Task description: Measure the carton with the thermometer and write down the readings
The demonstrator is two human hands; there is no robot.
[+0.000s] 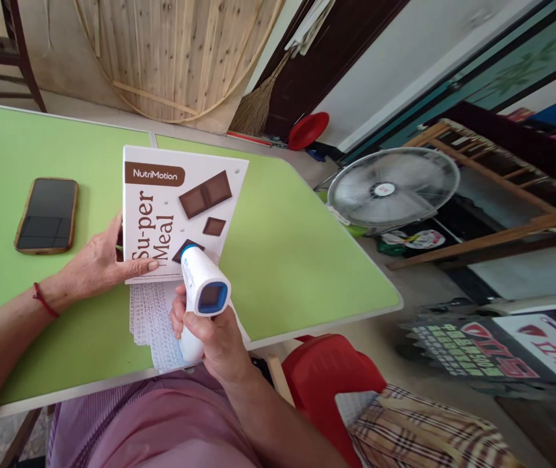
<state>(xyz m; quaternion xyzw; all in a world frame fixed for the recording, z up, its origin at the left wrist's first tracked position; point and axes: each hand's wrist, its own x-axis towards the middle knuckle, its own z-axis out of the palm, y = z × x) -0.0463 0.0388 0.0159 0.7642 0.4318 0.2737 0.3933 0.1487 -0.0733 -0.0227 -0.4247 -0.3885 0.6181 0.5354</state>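
A white box (151, 221) printed "NutriMotion Su-per Meal" with chocolate pieces stands over the green table. My left hand (100, 260) grips its lower left side, the thumb laid across the front and the other fingers hidden behind. In my right hand (214, 338) is a white and blue infrared thermometer (202, 279), its handle wrapped by my fingers. Its small dark screen faces me and its front end points at the lower part of the box. Handwritten sheets of paper (149, 318) lie under and below the box, partly covered by it and by my right hand.
A phone (47, 214) lies on the green table (302, 247) left of the box. Beyond the right edge stand a large fan (395, 185) and a wooden rack (502, 195). A red chair (331, 370) with checked cloth (414, 429) is close at the front right.
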